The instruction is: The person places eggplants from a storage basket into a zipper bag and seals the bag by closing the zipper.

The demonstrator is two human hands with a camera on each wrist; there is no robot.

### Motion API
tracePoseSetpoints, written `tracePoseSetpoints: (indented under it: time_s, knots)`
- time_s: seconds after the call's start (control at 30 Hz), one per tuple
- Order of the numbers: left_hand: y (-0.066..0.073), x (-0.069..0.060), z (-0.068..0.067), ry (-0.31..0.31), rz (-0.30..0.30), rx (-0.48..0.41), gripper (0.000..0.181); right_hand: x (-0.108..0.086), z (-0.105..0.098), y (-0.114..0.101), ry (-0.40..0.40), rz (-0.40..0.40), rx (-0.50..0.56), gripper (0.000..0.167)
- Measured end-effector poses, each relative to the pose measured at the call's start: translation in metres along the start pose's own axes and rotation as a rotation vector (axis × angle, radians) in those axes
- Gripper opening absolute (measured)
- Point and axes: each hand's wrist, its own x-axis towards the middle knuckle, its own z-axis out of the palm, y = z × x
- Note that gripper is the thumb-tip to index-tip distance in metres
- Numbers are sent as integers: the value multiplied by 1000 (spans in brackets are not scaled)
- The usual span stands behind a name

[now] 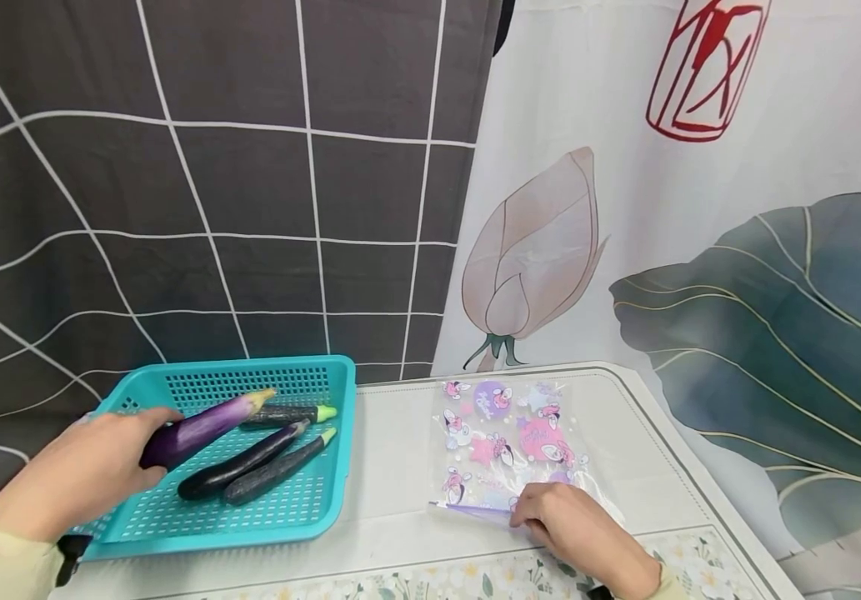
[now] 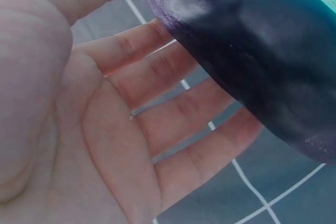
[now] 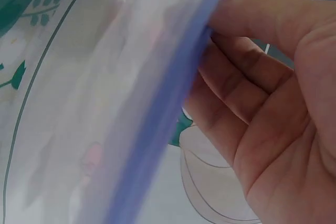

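In my left hand [image 1: 103,462] is a thick purple eggplant [image 1: 205,429], gripped by its dark end between thumb and fingers, its pale stem pointing right. It is over a turquoise basket [image 1: 343,467], where two slim dark eggplants [image 1: 250,460] and a dark vegetable with a green stem [image 1: 287,415] lie. The left wrist view shows the eggplant [image 2: 252,56] against the fingertips. My right hand [image 1: 580,529] pinches the purple-edged opening of a clear printed zip bag [image 1: 505,442], which lies on the table. In the right wrist view the bag's purple zip strip [image 3: 163,103] runs between thumb and fingers.
The white table [image 1: 392,467] has a raised rim and a floral strip [image 1: 430,579] along the front. A dark grid curtain [image 1: 250,183] hangs behind the basket, and a white curtain with plant prints [image 1: 573,83] hangs behind and right of the table.
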Motion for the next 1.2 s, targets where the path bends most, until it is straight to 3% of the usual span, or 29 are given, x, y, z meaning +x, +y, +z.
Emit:
tracePoseSetpoints:
  time_s: [0.17,0.5,0.93,1.2]
  knots:
    - [13,-3,-2,21,10,-5,66,0,0,-1,12,33,-15,18]
    - [34,-11,6,130,52,-61,63,-1,-3,-4,-10,89,1,22]
    - [66,-21,8,175,53,-143,61,-2,-4,-4,-5,62,5,30]
    - [83,-29,14,222,72,-192,59,-3,-4,-5,-24,89,19,31]
